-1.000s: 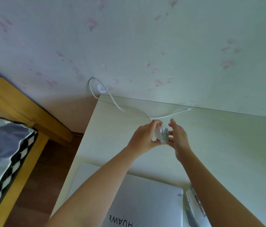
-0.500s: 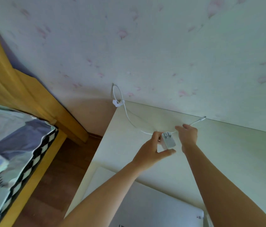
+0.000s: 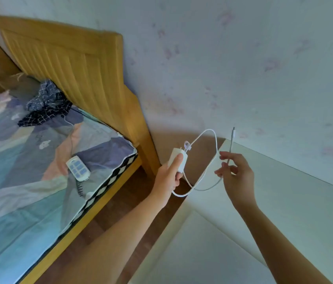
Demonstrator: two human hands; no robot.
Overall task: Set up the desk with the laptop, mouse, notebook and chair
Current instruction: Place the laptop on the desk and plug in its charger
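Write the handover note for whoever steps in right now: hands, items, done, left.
Left hand: shut on the white charger brick, held off the desk's left edge.
Right hand: pinching the cable near its plug end, cable looping between the hands.
Laptop: closed, on the desk.
Mouse, notebook, chair: out of view.
Left: plug in the charger, open the laptop, place the rest.

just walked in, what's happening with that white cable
A person is holding a white charger with both hands, up in the air at the corner of the white desk. The left hand grips the white adapter block, prongs pointing up. The right hand pinches the white cable just below its connector end, with the slack looping between the hands. A closed laptop lies on the desk below. Nothing is plugged in yet.
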